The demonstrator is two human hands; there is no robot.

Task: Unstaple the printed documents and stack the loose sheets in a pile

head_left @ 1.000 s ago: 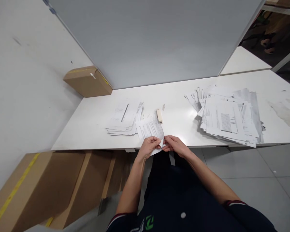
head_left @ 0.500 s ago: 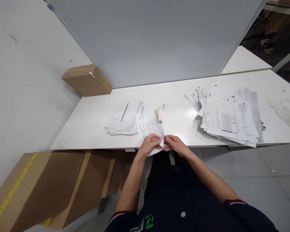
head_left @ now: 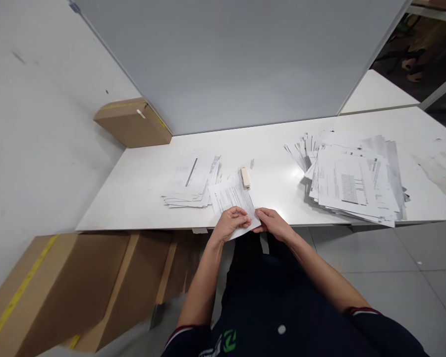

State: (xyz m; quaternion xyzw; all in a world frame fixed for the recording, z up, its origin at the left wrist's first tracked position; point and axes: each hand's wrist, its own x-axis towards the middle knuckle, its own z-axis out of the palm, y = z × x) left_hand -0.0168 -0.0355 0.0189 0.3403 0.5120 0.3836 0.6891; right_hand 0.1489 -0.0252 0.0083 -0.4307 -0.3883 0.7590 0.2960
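A printed paper sheet (head_left: pixel 230 197) lies over the front edge of the white table, its near part hanging toward my body. My left hand (head_left: pixel 230 221) rests on the sheet's lower part with curled fingers, thumb and fingertips close together on the paper. At the right edge, my right hand (head_left: pixel 272 223) pinches the sheet between thumb and fingers. Whether more sheets lie beneath it cannot be made out. Just beyond the sheet is a small cream oblong object (head_left: pixel 245 178), which looks like a stapler.
Left of the sheet sits a stack of printed papers (head_left: pixel 188 178). A larger, untidy paper pile (head_left: pixel 351 183) covers part of the table (head_left: pixel 267 148) at right. One cardboard box (head_left: pixel 134 124) stands at the back left; large cartons (head_left: pixel 78 277) stand below the table. A grey panel (head_left: pixel 245 64) rises behind.
The sheet's right edge, curled up before, now lies flatter. My right hand has shifted slightly to the right along with that edge; my left hand has barely moved.
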